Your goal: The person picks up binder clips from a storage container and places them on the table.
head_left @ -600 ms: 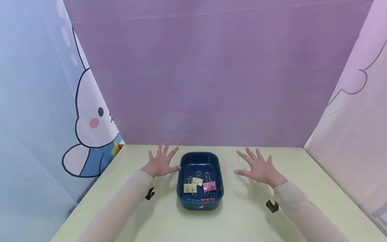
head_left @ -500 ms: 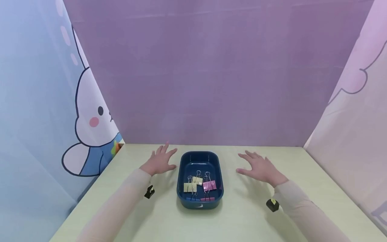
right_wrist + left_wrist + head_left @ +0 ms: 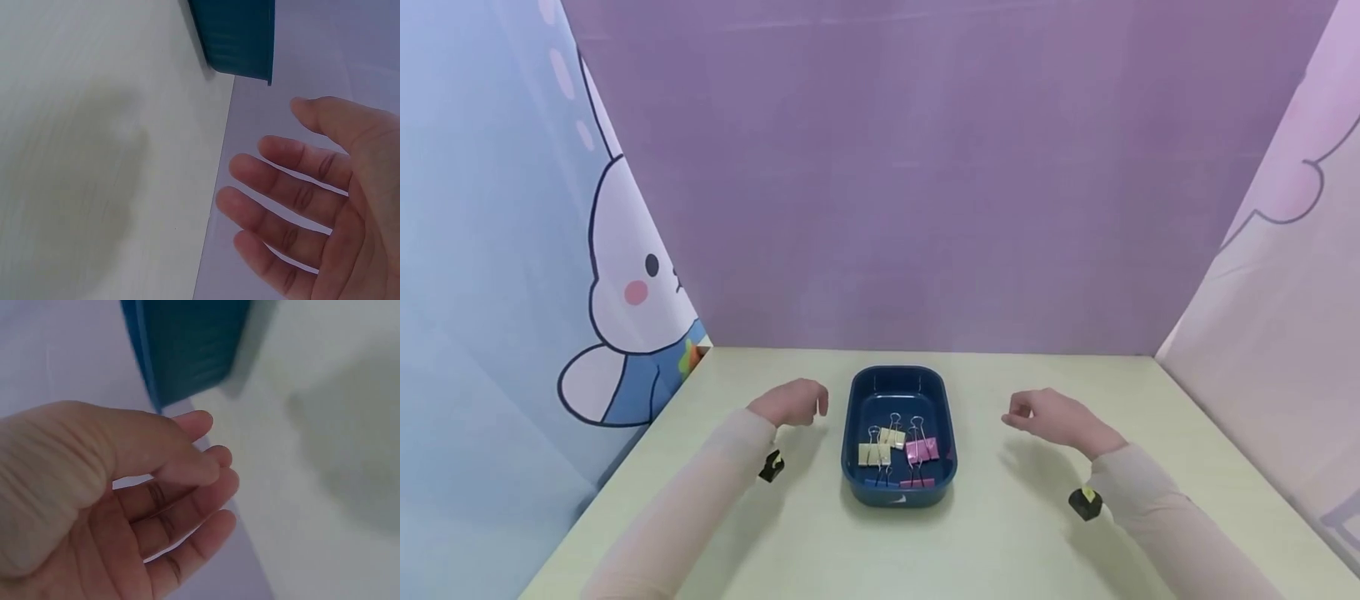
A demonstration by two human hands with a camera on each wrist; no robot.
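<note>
My left hand (image 3: 788, 402) hovers over the table to the left of a dark blue tray (image 3: 901, 499). Its fingers bend loosely, and in the left wrist view the thumb (image 3: 187, 464) lies across them with nothing held. On the tray's right, some distance off, my right hand (image 3: 1054, 417) hangs in the air. The right wrist view shows its fingers (image 3: 275, 178) gently bent and apart from the thumb, holding nothing. Inside the tray lie several binder clips: two yellow ones (image 3: 874, 455), a pink one (image 3: 922, 451), and at the near end a blue one (image 3: 880, 482) and a darker pink one (image 3: 917, 483).
The tray stands near the middle of a pale yellow-green table (image 3: 1000, 533). A purple cloth (image 3: 925, 183) rises behind the table's far edge. Printed curtains hang on both sides, the left one (image 3: 490, 250) with a rabbit figure. Each sleeve has a black wrist device.
Both hands had widely spread fingers; these have since drawn in and bent loosely. The view has tilted slightly. The tray and clips stay as they were.
</note>
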